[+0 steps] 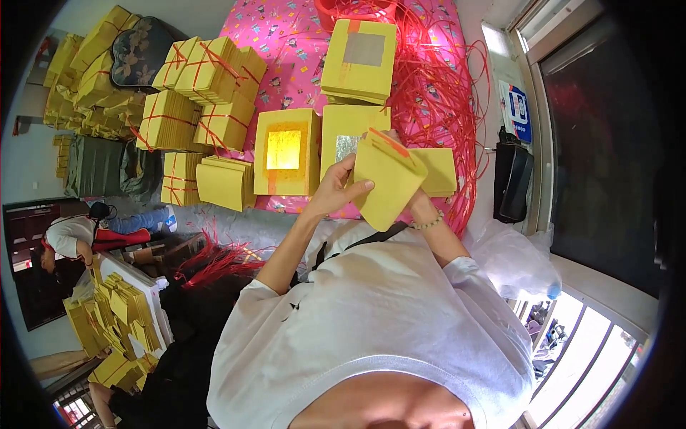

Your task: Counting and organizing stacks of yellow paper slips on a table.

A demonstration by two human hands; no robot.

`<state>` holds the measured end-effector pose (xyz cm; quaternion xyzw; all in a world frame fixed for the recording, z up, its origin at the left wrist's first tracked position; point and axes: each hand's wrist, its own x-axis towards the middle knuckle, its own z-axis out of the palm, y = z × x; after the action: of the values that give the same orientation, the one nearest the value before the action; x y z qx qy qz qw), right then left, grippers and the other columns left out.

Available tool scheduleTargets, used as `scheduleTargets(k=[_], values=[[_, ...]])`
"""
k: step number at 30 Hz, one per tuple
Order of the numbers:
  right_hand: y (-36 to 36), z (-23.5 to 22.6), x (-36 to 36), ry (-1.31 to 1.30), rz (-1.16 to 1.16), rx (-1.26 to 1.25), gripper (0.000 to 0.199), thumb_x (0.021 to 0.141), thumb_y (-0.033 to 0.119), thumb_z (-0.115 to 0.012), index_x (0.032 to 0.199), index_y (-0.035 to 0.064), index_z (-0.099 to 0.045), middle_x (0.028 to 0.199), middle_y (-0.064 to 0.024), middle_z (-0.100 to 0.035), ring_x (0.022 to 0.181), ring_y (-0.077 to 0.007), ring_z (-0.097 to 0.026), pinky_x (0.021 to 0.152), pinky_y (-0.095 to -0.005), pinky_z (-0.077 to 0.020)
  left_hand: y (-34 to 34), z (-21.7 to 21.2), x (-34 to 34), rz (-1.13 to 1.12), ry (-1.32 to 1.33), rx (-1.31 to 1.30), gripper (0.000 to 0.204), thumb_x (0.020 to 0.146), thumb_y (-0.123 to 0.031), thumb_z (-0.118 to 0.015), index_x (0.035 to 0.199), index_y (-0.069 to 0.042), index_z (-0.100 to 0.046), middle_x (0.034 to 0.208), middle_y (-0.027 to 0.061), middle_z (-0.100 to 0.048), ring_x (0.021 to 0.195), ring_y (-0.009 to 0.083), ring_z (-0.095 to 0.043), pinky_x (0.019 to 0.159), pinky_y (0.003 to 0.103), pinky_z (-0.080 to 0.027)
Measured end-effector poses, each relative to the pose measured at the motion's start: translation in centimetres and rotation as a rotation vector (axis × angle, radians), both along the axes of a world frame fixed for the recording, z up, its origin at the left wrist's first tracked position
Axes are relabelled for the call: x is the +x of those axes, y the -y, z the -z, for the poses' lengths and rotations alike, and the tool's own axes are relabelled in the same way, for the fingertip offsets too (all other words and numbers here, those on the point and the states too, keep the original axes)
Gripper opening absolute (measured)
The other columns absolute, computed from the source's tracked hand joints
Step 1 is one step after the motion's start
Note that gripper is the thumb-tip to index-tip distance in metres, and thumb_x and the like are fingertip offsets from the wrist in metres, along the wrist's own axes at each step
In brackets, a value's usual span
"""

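In front of my chest I hold a folded bundle of yellow paper, with an orange-red strip along its upper fold. My left hand pinches its left edge, thumb lying on the front face. Behind the bundle is my right hand, wrapped round it; most of its fingers are hidden. Just beyond, a yellow paper stack with a silver patch is partly covered by the bundle. To its left lies a yellow stack with a shiny gold square. A further stack with a grey patch sits farther back.
Red-tied yellow bundles are piled at left on the pink patterned cloth. Loose red strips spread over the right side beside a red basin. Two other people sit at lower left near more yellow paper.
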<state>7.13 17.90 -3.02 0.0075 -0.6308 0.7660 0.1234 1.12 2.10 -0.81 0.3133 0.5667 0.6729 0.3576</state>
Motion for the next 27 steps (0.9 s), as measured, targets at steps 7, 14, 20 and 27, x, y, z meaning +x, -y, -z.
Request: scheduleTargets(k=[7,14,20,27], values=[[-0.5,-1.7,1.7,0.193,0.12,-0.629,0.052,0.096,0.04,-0.043,0.13,0.001,-0.043,0.122,-0.0102,-0.055,0.113,-0.0206,-0.052,0.1,-0.0361,-0.0379,0.1,0.3,-0.7,-0.197,0.12,-0.025,0.038,0.085,-0.01,-0.064,0.119,0.001,-0.05,0.108,0.006,-0.06,0.098,0.0108,-0.055,0.087,0.026,-0.045],[0.3,-0.9,2.9,0.189,0.154,0.001,0.047,0.086,0.009,-0.061,0.127,-0.0012,-0.042,0.116,-0.0101,-0.055,0.105,-0.0152,-0.053,0.088,-0.0288,-0.0452,-0.8,-0.9,-0.1,-0.255,0.165,-0.067,0.036,0.088,-0.014,-0.062,0.119,0.001,-0.05,0.109,0.0065,-0.06,0.097,0.0101,-0.056,0.084,0.025,-0.045],[-0.5,-1.3,2.9,0.304,0.17,-0.164,0.037,0.088,0.015,-0.06,0.119,-0.0024,-0.049,0.105,-0.0081,-0.061,0.093,-0.0123,-0.059,0.078,-0.0256,-0.0495,-0.1,-1.6,-2.0,-0.226,0.529,-0.167,0.038,0.095,-0.02,-0.051,0.129,-0.004,-0.046,0.109,0.0004,-0.06,0.095,0.0084,-0.056,0.085,0.025,-0.044],[-0.7,-1.7,3.1,0.364,0.206,-0.339,0.039,0.088,0.018,-0.061,0.119,-0.0026,-0.05,0.106,-0.0092,-0.061,0.092,-0.0129,-0.06,0.077,-0.0259,-0.0501,-0.3,-2.1,-2.0,-0.154,0.417,-0.09,0.042,0.096,-0.017,-0.048,0.137,-0.014,-0.041,0.106,0.0018,-0.059,0.095,0.009,-0.056,0.083,0.026,-0.047]])
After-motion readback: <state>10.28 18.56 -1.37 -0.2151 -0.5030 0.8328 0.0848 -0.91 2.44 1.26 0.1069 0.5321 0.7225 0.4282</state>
